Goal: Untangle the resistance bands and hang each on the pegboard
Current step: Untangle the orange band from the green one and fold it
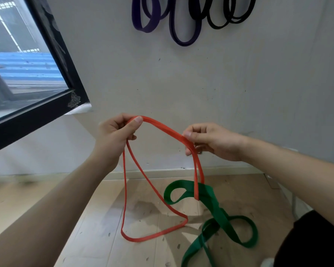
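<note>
Now the left hand (pixel 116 133) and the right hand (pixel 212 141) each pinch the top of the red band (pixel 163 126), whose loops hang down to the floor beside the green band (pixel 220 214). It seems light, soft and stretchy, so pinching the flat strap should be enough.

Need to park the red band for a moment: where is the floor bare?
Bare floor lies left of the red band, as far as the skirting. The right side is crowded: the green band sprawls there, partly behind the red one.
</note>
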